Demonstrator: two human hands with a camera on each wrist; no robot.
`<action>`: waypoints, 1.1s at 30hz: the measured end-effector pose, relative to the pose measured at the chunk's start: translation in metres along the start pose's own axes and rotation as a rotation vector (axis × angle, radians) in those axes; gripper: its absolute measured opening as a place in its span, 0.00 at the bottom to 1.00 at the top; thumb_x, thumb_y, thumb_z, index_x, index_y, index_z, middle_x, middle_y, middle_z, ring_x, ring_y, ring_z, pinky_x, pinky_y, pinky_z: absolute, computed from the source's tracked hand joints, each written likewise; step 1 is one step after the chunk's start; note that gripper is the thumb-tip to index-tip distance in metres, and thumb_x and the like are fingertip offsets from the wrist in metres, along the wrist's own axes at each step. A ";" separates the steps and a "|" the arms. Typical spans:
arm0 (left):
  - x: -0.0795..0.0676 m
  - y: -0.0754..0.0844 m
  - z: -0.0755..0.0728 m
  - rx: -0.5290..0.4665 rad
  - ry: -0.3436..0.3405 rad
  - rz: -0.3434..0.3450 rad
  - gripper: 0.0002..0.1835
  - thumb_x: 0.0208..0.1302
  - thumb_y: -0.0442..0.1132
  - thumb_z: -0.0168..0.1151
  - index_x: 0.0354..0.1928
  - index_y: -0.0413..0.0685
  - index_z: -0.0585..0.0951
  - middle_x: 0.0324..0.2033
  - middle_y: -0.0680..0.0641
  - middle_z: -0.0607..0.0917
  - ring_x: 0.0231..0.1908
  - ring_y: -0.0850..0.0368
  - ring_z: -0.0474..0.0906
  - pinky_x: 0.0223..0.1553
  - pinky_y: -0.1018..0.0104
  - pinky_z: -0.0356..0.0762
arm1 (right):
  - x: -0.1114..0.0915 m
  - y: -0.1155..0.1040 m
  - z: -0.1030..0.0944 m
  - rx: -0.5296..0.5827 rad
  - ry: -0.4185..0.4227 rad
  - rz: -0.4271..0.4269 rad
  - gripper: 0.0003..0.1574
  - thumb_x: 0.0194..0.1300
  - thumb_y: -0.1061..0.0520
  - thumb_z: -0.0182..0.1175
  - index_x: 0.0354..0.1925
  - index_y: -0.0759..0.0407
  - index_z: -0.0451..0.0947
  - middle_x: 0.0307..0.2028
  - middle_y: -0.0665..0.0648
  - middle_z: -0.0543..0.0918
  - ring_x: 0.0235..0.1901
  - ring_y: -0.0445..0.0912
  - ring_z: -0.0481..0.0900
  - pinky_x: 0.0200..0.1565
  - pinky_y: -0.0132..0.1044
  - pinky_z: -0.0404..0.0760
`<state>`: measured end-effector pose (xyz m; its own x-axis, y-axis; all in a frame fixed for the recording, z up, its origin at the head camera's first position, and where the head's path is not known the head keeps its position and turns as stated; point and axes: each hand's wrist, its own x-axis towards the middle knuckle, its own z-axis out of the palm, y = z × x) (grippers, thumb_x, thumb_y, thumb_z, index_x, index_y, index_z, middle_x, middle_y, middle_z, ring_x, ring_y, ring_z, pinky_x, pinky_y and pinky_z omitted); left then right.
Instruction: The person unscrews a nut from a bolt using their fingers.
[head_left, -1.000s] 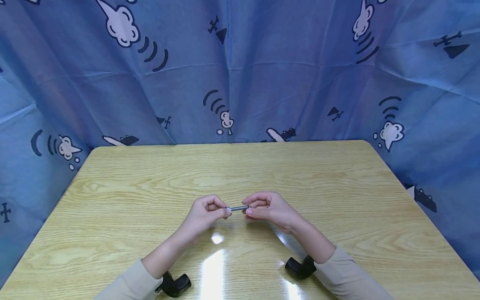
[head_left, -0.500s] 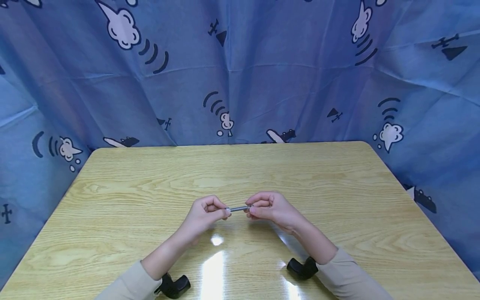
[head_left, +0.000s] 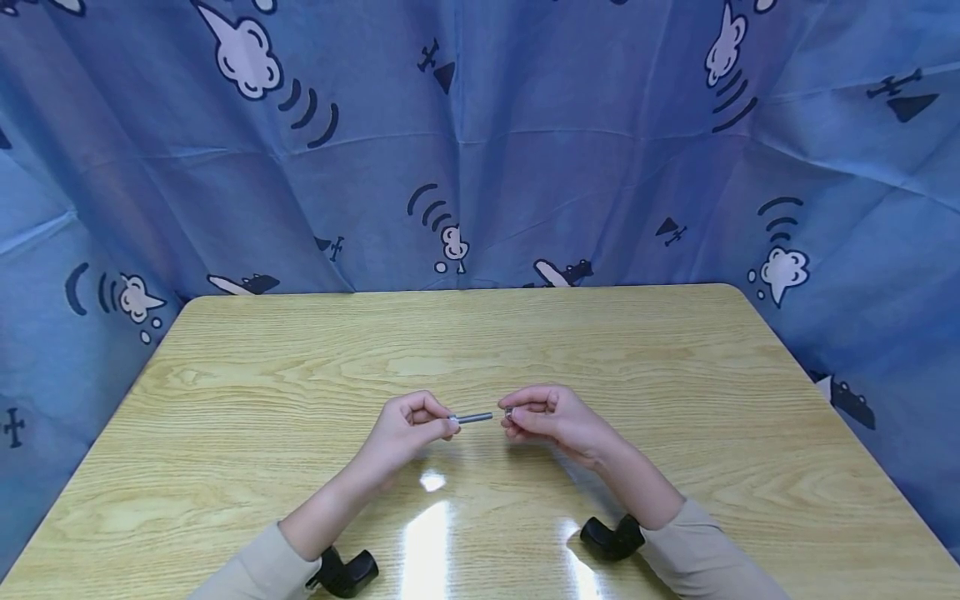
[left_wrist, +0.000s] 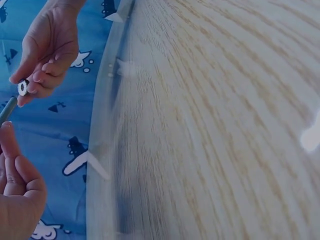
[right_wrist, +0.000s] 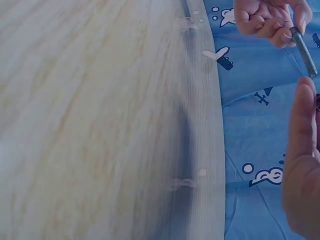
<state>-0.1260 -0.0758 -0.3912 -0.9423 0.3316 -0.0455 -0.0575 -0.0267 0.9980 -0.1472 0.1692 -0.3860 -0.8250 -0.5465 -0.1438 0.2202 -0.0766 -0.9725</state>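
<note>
My left hand [head_left: 411, 427] pinches a grey threaded bolt [head_left: 476, 417] by its left end, where the fingertips cover it. The bolt's free end points right, toward my right hand [head_left: 553, 421]. Between thumb and fingers the right hand pinches a small metal nut [head_left: 508, 413], set a short gap away from the bolt's tip. In the left wrist view the hole of the nut [left_wrist: 23, 88] shows, facing the bolt [left_wrist: 7, 111]. The right wrist view shows the thread along the bolt [right_wrist: 305, 52]; there the nut is mostly hidden behind the thumb.
Both hands are above a light wood-grain table [head_left: 300, 350] with glossy light reflections near its front. A blue printed curtain [head_left: 525, 167] hangs behind the table and along its sides. Black wrist devices [head_left: 348, 573] sit at both sleeves.
The nut, earlier at the bolt's right end, is now off it in my right hand, which has moved slightly right. The bolt's tip now shows bare. My left hand has hardly moved.
</note>
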 end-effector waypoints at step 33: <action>0.000 -0.003 -0.002 -0.016 -0.001 -0.001 0.03 0.56 0.28 0.61 0.31 0.41 0.79 0.26 0.52 0.84 0.33 0.50 0.80 0.41 0.64 0.76 | -0.003 0.004 -0.012 0.393 0.135 0.125 0.14 0.71 0.64 0.46 0.45 0.68 0.76 0.32 0.59 0.84 0.34 0.45 0.83 0.42 0.31 0.79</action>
<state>-0.1264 -0.0771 -0.3945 -0.9420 0.3324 -0.0465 -0.0637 -0.0411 0.9971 -0.1498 0.1807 -0.3916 -0.8344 -0.4594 -0.3045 0.4829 -0.3427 -0.8058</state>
